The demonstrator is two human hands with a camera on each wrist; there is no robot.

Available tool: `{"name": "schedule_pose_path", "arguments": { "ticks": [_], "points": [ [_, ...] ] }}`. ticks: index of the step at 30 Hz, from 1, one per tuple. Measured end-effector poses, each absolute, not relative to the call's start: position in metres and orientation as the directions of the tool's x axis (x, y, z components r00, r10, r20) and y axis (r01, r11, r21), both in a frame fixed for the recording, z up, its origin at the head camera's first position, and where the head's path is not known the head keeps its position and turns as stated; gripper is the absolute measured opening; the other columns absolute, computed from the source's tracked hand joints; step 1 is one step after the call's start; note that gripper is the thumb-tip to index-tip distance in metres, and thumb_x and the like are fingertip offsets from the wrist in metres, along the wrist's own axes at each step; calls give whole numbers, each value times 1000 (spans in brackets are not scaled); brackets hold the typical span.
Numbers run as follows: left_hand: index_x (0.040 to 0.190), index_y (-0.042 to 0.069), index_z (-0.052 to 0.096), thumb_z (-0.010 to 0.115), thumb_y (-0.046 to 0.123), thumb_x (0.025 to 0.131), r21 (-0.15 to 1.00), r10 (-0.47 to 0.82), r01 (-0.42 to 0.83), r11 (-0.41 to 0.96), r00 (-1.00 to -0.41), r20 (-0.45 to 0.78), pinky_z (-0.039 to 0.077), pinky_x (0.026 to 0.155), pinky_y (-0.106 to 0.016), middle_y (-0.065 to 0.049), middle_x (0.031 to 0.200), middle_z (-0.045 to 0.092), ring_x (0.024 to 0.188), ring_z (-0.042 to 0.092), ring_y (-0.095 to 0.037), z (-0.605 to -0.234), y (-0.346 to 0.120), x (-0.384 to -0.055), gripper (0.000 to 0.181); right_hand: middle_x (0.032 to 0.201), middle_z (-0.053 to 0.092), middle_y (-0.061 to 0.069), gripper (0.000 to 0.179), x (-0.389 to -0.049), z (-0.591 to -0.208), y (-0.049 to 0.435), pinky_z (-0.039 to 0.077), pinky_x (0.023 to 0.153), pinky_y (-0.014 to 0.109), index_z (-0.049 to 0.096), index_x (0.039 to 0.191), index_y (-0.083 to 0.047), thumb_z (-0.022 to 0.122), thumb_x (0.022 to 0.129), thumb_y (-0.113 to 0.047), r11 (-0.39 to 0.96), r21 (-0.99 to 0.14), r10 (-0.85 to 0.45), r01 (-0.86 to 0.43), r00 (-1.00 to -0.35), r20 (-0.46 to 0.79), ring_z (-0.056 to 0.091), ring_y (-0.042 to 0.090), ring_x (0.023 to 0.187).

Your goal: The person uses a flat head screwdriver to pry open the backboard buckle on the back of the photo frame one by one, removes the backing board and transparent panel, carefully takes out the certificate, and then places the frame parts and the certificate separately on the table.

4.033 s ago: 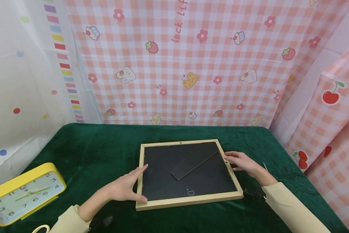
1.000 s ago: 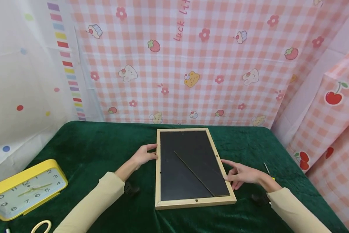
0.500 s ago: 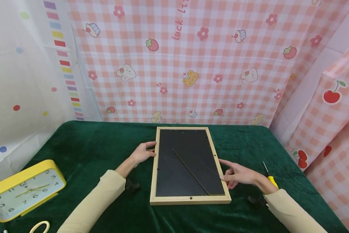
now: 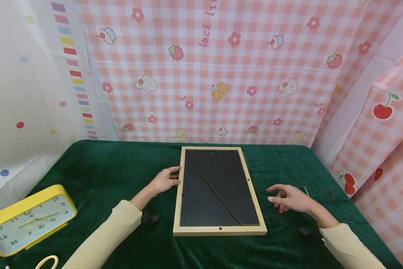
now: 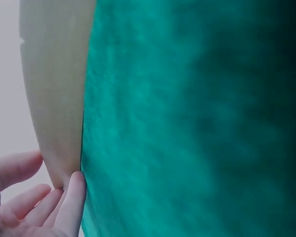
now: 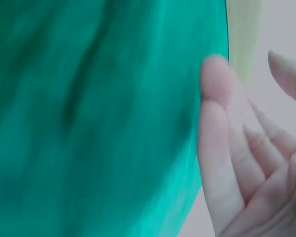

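Note:
A picture frame with a pale wooden border (image 4: 178, 198) lies back side up on the green cloth, its long sides running away from me. A black stand flap (image 4: 228, 198) lies slantwise on its black backing (image 4: 201, 209). My left hand (image 4: 164, 180) touches the frame's left side with thumb and fingertips; the left wrist view has the fingers (image 5: 71, 202) against the wooden edge. To the right of the frame, my right hand (image 4: 290, 198) is held off it with nothing in it, fingers loosely bent. A screwdriver's thin shaft (image 4: 306, 191) shows behind that hand.
A yellow clock (image 4: 30, 220) stands at the left. A cream ring-shaped handle (image 4: 48, 261) is partly seen at the front left edge. Green cloth (image 4: 120, 164) covers the table, with a checked pink curtain (image 4: 194, 74) behind it.
Over the last seconds the frame has been turned from lying wide to lying lengthwise. My right hand has since let go and moved right; the left hand stays at the left side.

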State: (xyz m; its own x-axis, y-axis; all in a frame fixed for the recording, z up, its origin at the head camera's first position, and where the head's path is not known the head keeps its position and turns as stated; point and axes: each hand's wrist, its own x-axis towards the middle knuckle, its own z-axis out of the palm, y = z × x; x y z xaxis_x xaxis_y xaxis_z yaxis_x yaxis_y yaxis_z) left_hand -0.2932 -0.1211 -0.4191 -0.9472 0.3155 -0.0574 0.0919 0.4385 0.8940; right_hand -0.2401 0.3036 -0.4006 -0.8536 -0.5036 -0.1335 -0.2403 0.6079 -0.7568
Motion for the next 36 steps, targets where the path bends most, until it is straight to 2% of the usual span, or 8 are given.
{"name": "schedule_pose_path", "arguments": {
  "ticks": [6, 10, 13, 16, 24, 32, 34, 36],
  "points": [
    [131, -5, 35, 56, 1, 85, 900, 381, 145, 412, -924, -26, 39, 87, -41, -21, 131, 37, 114, 42, -33, -423, -132, -287, 51, 64, 48, 2, 32, -220, -389, 352, 41, 46, 27, 53, 93, -1, 60, 83, -31, 825, -527, -293, -204, -952, -89, 47, 16, 50],
    [130, -5, 36, 57, 2, 84, 897, 396, 160, 413, -918, -18, 39, 87, -42, -21, 130, 39, 114, 41, -33, -424, -134, -285, 51, 64, 43, 3, 42, -206, -386, 374, 37, 48, 29, 48, 85, -3, 63, 78, -41, 912, -404, -161, -66, -965, -207, 42, 16, 53],
    [129, -6, 36, 57, 2, 84, 896, 403, 174, 408, -915, -6, 38, 87, -42, -21, 129, 39, 114, 42, -33, -424, -134, -284, 50, 65, 42, 5, 49, -201, -389, 383, 39, 49, 30, 46, 86, -2, 64, 75, -46, 922, -386, -110, 26, -939, -325, 42, 17, 51],
    [129, -6, 36, 57, 2, 84, 899, 411, 180, 400, -912, 0, 38, 88, -42, -22, 129, 39, 114, 41, -34, -425, -135, -285, 50, 64, 43, 6, 47, -198, -392, 385, 41, 47, 30, 46, 88, -2, 65, 76, -43, 910, -410, -112, 53, -923, -368, 44, 16, 48],
    [129, -10, 33, 55, 0, 84, 910, 430, 169, 379, -903, -11, 37, 88, -45, -26, 130, 35, 115, 38, -38, -418, -132, -280, 51, 63, 46, 3, 31, -200, -393, 380, 44, 47, 30, 50, 87, -1, 62, 81, -29, 883, -469, -156, -11, -950, -271, 47, 17, 50],
    [128, -14, 31, 53, -4, 84, 905, 441, 178, 387, -897, -12, 35, 89, -46, -29, 129, 34, 115, 37, -41, -394, -127, -265, 50, 76, 57, 12, 35, -210, -386, 361, 48, 53, 26, 51, 104, 4, 52, 89, -28, 711, -678, -127, -188, -982, 138, 58, 19, 59],
    [128, -14, 31, 53, -4, 84, 903, 441, 179, 389, -898, -12, 35, 89, -47, -30, 129, 34, 115, 37, -41, -392, -127, -263, 50, 81, 59, 11, 33, -213, -383, 356, 49, 57, 26, 52, 106, 3, 51, 90, -26, 621, -752, -89, -219, -974, 210, 59, 19, 64],
    [128, -14, 31, 53, -3, 84, 904, 437, 176, 390, -899, -14, 34, 90, -47, -29, 129, 34, 115, 36, -41, -391, -127, -263, 50, 86, 61, 9, 26, -218, -381, 350, 49, 61, 25, 53, 106, 1, 50, 91, -20, 433, -866, -67, -250, -967, 245, 60, 18, 69]
  ]
}}
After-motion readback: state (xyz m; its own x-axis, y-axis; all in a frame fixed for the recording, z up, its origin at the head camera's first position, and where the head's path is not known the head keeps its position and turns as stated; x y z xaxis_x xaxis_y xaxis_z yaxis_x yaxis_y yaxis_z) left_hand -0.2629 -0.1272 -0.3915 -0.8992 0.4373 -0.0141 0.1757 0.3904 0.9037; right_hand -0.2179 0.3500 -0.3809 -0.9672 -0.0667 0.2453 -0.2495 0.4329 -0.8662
